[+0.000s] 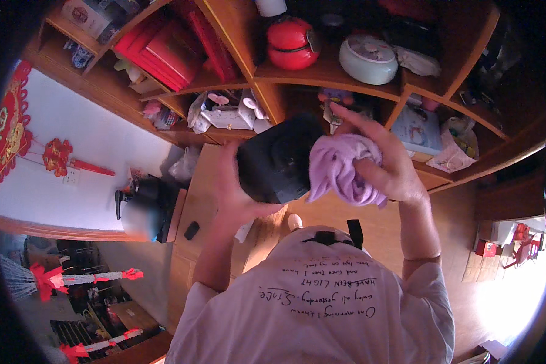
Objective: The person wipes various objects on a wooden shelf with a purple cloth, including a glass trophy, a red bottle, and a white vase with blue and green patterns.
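My left hand (236,186) grips a black box-like object (275,159) by its left side and lower edge, holding it up in front of the shelves. What exactly the object is cannot be told. Bunched in my right hand (386,159) is a lilac cloth (343,170), close against the object's right side; whether it touches is unclear. The right index finger stretches up and left above the cloth, and the thumb presses into its folds.
A wooden shelf unit (327,82) curves ahead. It bears a red round jar (293,43), a pale lidded pot (368,59), red boxes (168,57), a white desk organizer (230,113) and a light-blue box (416,129). A small black object (191,230) lies at lower left.
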Tool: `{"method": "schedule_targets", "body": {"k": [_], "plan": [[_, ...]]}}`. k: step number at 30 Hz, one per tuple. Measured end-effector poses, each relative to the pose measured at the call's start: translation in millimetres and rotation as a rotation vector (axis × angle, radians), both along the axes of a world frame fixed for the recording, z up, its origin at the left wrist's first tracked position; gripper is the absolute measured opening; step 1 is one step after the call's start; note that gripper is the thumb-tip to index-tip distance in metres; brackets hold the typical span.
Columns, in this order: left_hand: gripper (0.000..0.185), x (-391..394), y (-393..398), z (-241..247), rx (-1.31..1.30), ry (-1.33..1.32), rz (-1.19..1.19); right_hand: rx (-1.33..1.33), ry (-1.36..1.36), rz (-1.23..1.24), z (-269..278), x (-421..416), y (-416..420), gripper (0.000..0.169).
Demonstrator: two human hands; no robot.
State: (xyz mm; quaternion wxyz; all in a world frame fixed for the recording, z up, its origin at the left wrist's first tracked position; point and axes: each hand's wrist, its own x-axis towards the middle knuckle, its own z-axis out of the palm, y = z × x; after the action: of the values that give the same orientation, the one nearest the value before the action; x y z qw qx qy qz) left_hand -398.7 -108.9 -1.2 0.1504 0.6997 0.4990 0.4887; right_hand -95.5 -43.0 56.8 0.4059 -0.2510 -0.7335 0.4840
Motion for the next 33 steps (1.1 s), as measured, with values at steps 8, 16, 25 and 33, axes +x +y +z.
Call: {"method": "schedule_targets", "body": {"k": [8, 16, 25, 33], "plan": [[0.115, 20.1, -1.0, 15.8, 0.037, 0.123, 0.172, 0.390, -0.004, -0.272, 7.6, -36.4, -25.2, 0.040], [0.114, 30.3, 1.0, 11.9, 0.123, 0.183, 0.311, 0.582, -0.369, -0.328, 4.7, -64.4, -46.6, 0.050], [0.112, 4.9, 4.8, 19.7, 0.154, -0.207, 0.112, 0.358, -0.414, -0.463, -27.2, -11.7, -29.7, 0.042], [0.114, 14.4, 5.4, 11.6, 0.124, -0.195, 0.042, 0.713, -0.226, -0.377, 15.7, -52.1, -29.6, 0.031]]}}
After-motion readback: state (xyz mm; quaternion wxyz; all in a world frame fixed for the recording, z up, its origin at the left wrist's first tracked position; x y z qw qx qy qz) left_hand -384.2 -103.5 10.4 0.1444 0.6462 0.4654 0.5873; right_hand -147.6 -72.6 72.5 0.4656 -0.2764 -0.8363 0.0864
